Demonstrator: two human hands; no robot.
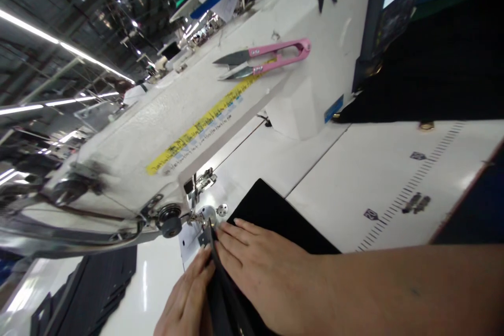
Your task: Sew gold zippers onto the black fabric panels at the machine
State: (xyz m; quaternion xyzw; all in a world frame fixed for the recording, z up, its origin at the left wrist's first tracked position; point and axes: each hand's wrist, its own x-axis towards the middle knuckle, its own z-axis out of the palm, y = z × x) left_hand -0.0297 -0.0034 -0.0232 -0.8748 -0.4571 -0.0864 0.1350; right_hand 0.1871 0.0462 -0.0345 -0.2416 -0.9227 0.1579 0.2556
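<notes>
A black piece of fabric (271,210) lies on the white sewing table, its edge running under the presser foot (200,215) of a white industrial sewing machine (165,115). My right hand (260,262) lies flat on the fabric, fingers stretched out toward the needle. My left hand (189,294) sits beside it on the left, fingertips pressed against a raised fold of the fabric near the foot.
Pink thread snips (268,58) rest on top of the machine arm. The table (394,168) carries a printed ruler scale (417,178). More dark fabric (425,63) is piled at the right, and a dark stack (86,289) lies at the lower left.
</notes>
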